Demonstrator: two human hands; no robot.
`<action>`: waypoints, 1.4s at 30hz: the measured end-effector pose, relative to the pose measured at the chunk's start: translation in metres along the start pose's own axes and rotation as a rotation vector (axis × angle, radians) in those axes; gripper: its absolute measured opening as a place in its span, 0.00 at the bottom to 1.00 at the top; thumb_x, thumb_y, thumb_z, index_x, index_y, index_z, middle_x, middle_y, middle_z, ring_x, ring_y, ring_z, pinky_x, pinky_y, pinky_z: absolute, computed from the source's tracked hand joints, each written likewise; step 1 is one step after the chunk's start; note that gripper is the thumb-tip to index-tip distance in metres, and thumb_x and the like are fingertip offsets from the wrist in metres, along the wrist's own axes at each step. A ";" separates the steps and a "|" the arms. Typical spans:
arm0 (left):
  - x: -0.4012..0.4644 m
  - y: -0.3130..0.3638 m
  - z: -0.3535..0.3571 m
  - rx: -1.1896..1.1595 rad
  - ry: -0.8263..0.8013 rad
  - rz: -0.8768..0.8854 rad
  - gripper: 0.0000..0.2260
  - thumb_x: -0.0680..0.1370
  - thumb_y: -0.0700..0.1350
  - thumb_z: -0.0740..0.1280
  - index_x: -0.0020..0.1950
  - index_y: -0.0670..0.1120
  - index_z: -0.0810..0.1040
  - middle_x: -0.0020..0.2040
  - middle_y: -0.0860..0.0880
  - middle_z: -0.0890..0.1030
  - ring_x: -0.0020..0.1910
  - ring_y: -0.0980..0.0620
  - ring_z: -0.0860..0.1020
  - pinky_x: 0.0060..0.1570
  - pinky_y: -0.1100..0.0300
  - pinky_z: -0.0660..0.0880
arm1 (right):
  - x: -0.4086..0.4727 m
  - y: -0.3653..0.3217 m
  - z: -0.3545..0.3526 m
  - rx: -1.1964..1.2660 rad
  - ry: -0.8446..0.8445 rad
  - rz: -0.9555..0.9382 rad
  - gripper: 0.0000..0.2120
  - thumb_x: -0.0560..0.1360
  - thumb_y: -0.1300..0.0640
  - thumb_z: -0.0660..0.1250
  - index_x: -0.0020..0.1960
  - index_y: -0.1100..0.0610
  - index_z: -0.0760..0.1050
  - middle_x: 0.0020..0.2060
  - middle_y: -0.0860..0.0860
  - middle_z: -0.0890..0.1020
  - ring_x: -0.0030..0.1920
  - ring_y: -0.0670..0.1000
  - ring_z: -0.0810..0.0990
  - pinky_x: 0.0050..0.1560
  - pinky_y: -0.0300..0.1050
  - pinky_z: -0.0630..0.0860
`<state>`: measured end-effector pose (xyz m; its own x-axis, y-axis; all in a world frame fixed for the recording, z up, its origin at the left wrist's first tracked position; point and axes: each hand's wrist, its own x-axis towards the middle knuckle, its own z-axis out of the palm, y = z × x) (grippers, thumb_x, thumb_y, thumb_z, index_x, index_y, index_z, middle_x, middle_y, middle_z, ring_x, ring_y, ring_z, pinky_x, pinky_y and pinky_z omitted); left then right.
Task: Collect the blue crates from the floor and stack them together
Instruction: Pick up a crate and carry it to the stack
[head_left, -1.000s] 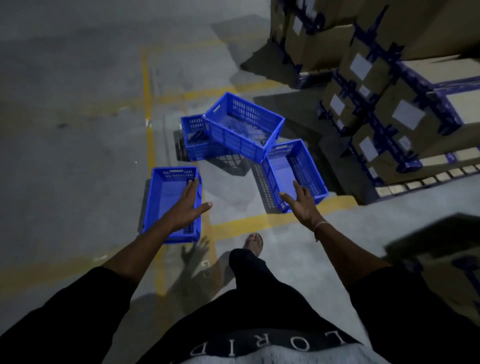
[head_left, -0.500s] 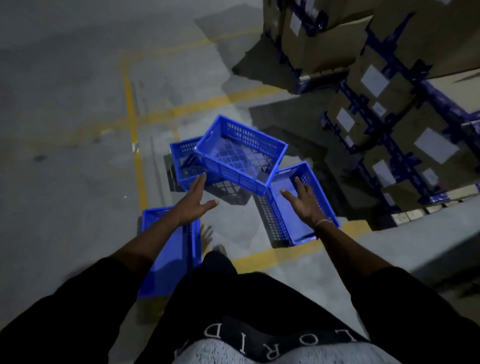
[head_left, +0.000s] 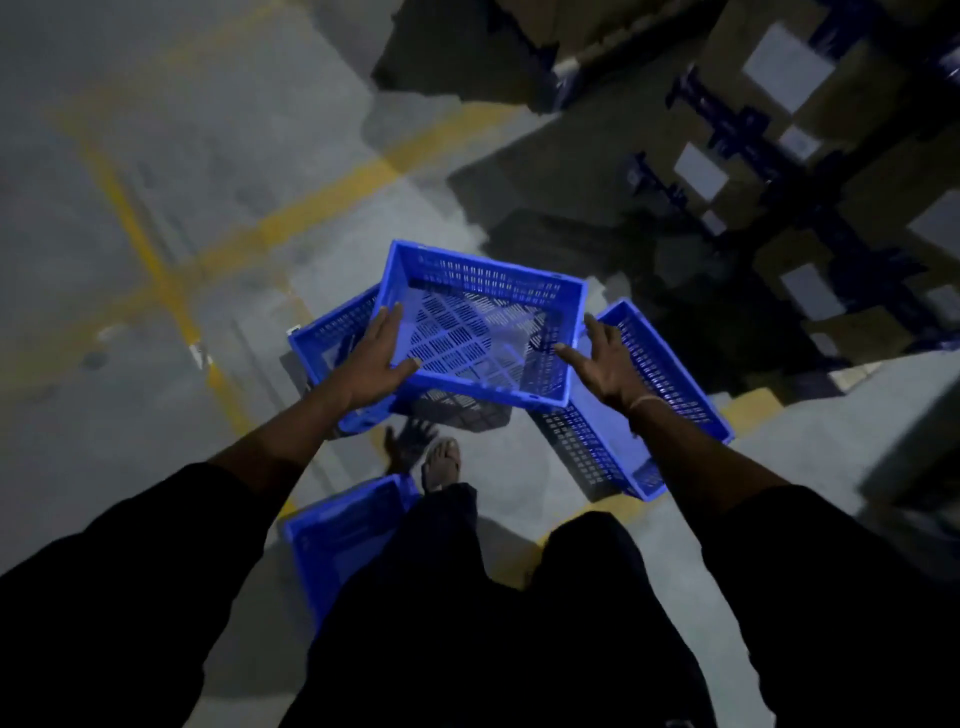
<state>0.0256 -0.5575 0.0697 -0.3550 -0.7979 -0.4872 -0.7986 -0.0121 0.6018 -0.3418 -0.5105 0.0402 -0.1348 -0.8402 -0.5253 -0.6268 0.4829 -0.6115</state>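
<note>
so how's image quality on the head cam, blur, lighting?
Head view: dim overall; motion blur smears the floor lines and boxes; top crate and both hands, left and right, stay fairly sharp; deep shadow hides the floor beside the boxes.

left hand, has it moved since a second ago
Yes. The left hand went forward, off the near crate by the feet and onto the left rim of the tilted top crate.

Dim grey concrete floor (head_left: 156, 156) with yellow lines (head_left: 332, 192); stacked cardboard boxes (head_left: 831, 156) right.
</note>
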 end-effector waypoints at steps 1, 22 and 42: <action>0.021 -0.010 -0.003 0.009 0.001 0.003 0.39 0.83 0.51 0.65 0.84 0.45 0.41 0.84 0.48 0.41 0.83 0.49 0.42 0.78 0.51 0.51 | 0.020 -0.003 0.008 -0.001 0.006 0.006 0.44 0.76 0.33 0.66 0.82 0.52 0.54 0.79 0.60 0.58 0.78 0.64 0.59 0.77 0.63 0.58; 0.315 -0.221 0.058 0.116 -0.011 -0.326 0.40 0.83 0.47 0.67 0.84 0.53 0.42 0.83 0.38 0.42 0.72 0.32 0.69 0.60 0.41 0.74 | 0.268 0.138 0.146 -0.200 0.186 0.345 0.41 0.77 0.50 0.70 0.82 0.51 0.52 0.77 0.68 0.56 0.66 0.74 0.71 0.62 0.60 0.72; 0.228 -0.101 -0.032 0.367 -0.055 -0.031 0.35 0.82 0.41 0.61 0.84 0.52 0.46 0.69 0.34 0.63 0.49 0.31 0.77 0.45 0.45 0.74 | 0.105 0.099 0.035 -0.135 0.272 0.320 0.45 0.72 0.67 0.66 0.82 0.46 0.51 0.58 0.67 0.78 0.49 0.65 0.79 0.42 0.51 0.71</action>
<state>0.0407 -0.7575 -0.0826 -0.3453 -0.7671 -0.5407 -0.9270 0.1887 0.3242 -0.3911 -0.5426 -0.0959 -0.5243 -0.6964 -0.4901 -0.6127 0.7082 -0.3508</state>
